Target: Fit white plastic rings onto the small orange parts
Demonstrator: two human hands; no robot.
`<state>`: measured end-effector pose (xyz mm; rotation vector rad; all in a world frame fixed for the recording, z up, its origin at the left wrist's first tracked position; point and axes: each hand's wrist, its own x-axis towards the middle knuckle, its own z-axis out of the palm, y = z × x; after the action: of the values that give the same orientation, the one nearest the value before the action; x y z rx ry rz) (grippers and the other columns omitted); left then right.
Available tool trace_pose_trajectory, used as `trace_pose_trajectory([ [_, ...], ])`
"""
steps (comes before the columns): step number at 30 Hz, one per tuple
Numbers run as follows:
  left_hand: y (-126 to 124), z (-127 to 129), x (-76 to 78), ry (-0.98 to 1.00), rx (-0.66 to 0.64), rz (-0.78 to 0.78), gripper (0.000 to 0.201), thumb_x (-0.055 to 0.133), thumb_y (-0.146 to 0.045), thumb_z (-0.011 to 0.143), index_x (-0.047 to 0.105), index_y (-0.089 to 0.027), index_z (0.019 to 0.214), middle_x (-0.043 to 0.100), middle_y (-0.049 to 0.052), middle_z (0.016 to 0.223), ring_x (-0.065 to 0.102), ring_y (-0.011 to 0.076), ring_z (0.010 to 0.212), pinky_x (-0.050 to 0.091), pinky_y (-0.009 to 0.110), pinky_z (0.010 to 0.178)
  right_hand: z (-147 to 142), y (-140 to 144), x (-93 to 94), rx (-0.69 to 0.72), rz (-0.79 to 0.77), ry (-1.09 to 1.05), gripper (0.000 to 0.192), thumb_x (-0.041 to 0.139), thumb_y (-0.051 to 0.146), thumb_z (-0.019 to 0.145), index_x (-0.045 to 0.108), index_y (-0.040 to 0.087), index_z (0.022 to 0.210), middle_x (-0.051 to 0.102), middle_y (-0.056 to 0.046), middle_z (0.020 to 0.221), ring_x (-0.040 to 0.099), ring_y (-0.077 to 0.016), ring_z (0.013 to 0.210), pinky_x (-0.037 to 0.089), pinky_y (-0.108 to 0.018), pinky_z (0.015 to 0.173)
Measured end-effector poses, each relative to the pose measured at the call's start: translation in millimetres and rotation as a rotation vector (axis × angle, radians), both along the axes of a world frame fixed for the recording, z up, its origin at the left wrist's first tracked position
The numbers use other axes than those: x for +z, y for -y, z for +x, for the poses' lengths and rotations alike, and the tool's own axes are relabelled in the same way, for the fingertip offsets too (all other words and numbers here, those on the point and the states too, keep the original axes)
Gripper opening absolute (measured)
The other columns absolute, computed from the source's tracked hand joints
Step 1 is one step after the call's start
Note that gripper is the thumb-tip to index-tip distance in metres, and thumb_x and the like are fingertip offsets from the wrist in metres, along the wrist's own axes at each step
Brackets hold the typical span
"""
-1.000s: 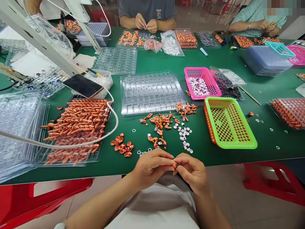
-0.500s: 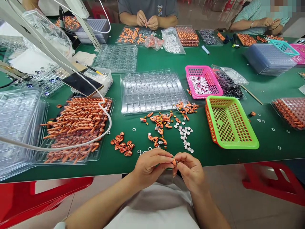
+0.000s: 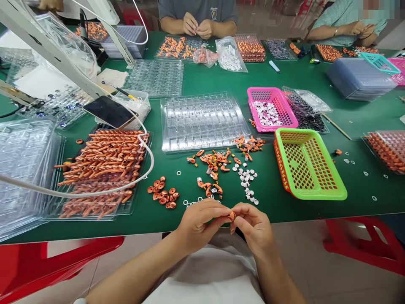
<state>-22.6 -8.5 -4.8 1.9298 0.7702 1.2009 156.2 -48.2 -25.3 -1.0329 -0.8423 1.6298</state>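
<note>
My left hand and my right hand meet at the near edge of the green table, both pinching one small orange part between the fingertips. Just beyond them lie loose orange parts, a cluster of orange caps, small white discs and tiny white rings. A clear blister tray sits behind these. To the left, a tray of long orange pieces is crossed by a white cable.
A green basket stands right, a pink basket with white discs behind it. Stacked clear trays fill the left. A phone rests on a box. Two other people work at the far side. Red stools flank me.
My fingers have shifted slightly around the small orange part, and the view has tilted a little. Nothing on the table has moved.
</note>
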Motion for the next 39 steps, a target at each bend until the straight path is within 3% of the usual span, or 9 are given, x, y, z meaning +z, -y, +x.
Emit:
trace_pose_trajectory([
  [14,4.2,2.8,-7.3,0.041,0.085,-0.241,0.017,0.064,-0.011,0.088,0.074,-0.021,0.097,0.068,0.005,0.088,0.067,0.0143,0.082,0.056,0.026,0.074,-7.7,-2.6,-2.2,-0.048,-0.118,-0.150,0.015,0.077,0.031,0.080,0.073,0.018,0.088,0.068,-0.001,0.076,0.060,-0.0098,0.057,0.053,-0.020,0.052],
  [20,4.2,1.1,-7.2,0.035,0.102,-0.414,0.014,0.069,-0.018,0.086,0.079,-0.023,0.095,0.066,0.004,0.080,0.063,0.0141,0.076,0.052,0.025,0.071,-6.6,0.2,-0.1,-0.070,-0.041,0.057,0.012,0.072,0.030,0.085,0.071,0.020,0.091,0.067,-0.001,0.079,0.059,-0.0096,0.059,0.053,-0.021,0.055],
  [27,4.0,2.9,-3.4,0.159,-0.016,-0.885,0.015,0.073,-0.028,0.083,0.078,-0.023,0.097,0.077,0.005,0.093,0.071,0.0185,0.086,0.056,0.027,0.079,-6.0,-1.3,11.8,-0.084,0.186,0.398,0.007,0.063,0.021,0.088,0.068,0.022,0.094,0.067,-0.002,0.086,0.065,-0.0141,0.074,0.055,-0.023,0.067],
  [31,5.6,5.3,-3.3,0.257,0.023,-0.974,0.015,0.078,-0.029,0.079,0.079,-0.022,0.092,0.078,0.004,0.092,0.071,0.0180,0.087,0.057,0.026,0.082,-8.2,-0.9,10.8,-0.102,0.226,0.441,0.010,0.062,0.018,0.088,0.067,0.023,0.095,0.068,-0.002,0.088,0.066,-0.0145,0.077,0.055,-0.023,0.069],
  [39,4.0,10.8,2.6,0.437,0.049,-1.097,0.014,0.084,-0.025,0.071,0.079,-0.019,0.083,0.077,0.002,0.083,0.070,0.0142,0.079,0.057,0.022,0.076,-12.5,2.9,6.8,-0.139,0.172,0.388,0.008,0.062,0.020,0.088,0.067,0.023,0.093,0.066,0.000,0.082,0.062,-0.0114,0.067,0.051,-0.020,0.059],
])
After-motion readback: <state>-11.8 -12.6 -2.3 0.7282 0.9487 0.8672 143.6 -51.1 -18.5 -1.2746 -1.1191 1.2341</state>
